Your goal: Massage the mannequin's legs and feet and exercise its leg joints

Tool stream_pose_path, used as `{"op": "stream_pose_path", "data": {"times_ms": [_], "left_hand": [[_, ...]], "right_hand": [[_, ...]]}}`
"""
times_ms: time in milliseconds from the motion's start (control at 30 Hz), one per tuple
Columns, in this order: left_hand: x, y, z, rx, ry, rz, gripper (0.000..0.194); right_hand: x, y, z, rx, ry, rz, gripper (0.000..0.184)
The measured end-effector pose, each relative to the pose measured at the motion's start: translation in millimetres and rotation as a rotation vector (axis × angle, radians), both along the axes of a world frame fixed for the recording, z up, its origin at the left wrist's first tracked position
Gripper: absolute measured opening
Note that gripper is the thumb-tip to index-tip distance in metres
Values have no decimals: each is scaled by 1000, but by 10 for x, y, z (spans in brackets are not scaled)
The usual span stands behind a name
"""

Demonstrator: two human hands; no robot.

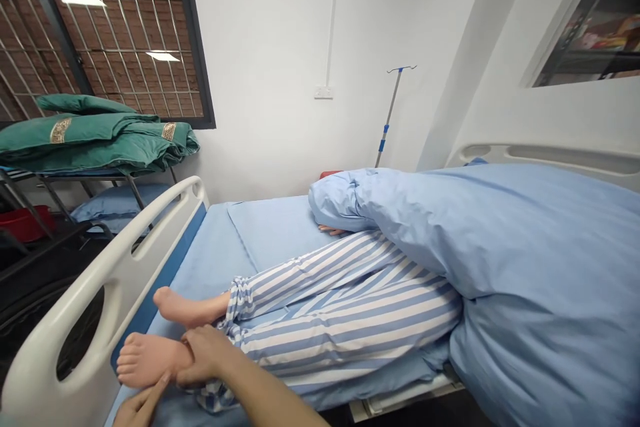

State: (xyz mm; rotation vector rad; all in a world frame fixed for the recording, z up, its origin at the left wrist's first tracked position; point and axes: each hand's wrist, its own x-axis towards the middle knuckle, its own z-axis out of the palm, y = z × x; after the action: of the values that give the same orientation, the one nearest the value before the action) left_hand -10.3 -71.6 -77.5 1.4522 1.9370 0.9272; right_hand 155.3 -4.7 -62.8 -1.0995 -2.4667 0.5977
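Bare foot (147, 360) lies with its ankle clasped in our right hand (205, 353), closed firmly round it; our left hand (140, 408) is open and spread just below the sole, almost touching. Only this foot is in hand; the other foot (185, 307) lies untouched just beyond our right hand.

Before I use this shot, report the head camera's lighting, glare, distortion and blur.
Head view: lighting is soft and even; bright reflected patches glare on the grilled window; wide-angle distortion bows the white bed footboard; the blue quilt turns soft toward the lower right corner; the right hand stays fairly sharp.
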Motion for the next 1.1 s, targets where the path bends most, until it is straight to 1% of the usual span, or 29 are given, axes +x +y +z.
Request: {"op": "stream_pose_path", "data": {"times_ms": [67, 133, 200, 300, 400, 467, 500, 567, 600, 667, 733, 767, 800, 900, 967, 1033, 1100], "left_hand": [[112, 50, 1, 63, -56, -68, 51], [280, 161, 44, 160, -105, -124, 49], [493, 297, 122, 233, -134, -153, 46], [867, 532, 253, 271, -179, -193, 44], [1249, 850, 316, 322, -226, -213, 40], [1459, 1113, 279, 376, -226, -204, 36], [1538, 1247, 234, 399, -211, -191, 33], [1629, 1480, 97, 426, -129, -158, 30], [1638, 1562, 13, 442, -37, -166, 32], [1580, 1635, -153, 478, 203, -258, 38], [1442, 1595, -275, 511, 421, -384, 41], [1355, 1548, -311, 513, 512, -422, 43], [1263, 1492, -328, 499, 594, -432, 45], [1006, 1340, -303, 440, 877, -395, 56], [877, 1283, -257, 425, 1020, -372, 63], [794, 1253, -211, 435, 1111, -342, 69], [752, 1212, -175, 463, 1140, -318, 72]], "right_hand": [[184, 15, 24, 38, 70, -35, 44], [422, 44, 47, 45, 116, -124, 30], [694, 81, 63, 10, 123, -234, 21], [1072, 134, 55, -41, 116, -403, 15], [1283, 164, -5, -69, 50, -488, 16], [1308, 164, -58, -62, -36, -487, 17], [1296, 161, -83, -50, -86, -483, 18], [1256, 154, -125, -18, -172, -481, 20], [1238, 152, -140, -6, -197, -480, 22], [1220, 154, -160, 3, -210, -476, 24], [1227, 161, -169, -6, -200, -465, 25], [1235, 165, -172, -15, -192, -457, 25], [1245, 169, -174, -23, -181, -451, 26], [1265, 176, -178, -45, -143, -447, 26], [1270, 176, -177, -58, -124, -445, 25], [1271, 175, -175, -69, -116, -435, 24], [1272, 174, -173, -77, -118, -428, 23]]}}
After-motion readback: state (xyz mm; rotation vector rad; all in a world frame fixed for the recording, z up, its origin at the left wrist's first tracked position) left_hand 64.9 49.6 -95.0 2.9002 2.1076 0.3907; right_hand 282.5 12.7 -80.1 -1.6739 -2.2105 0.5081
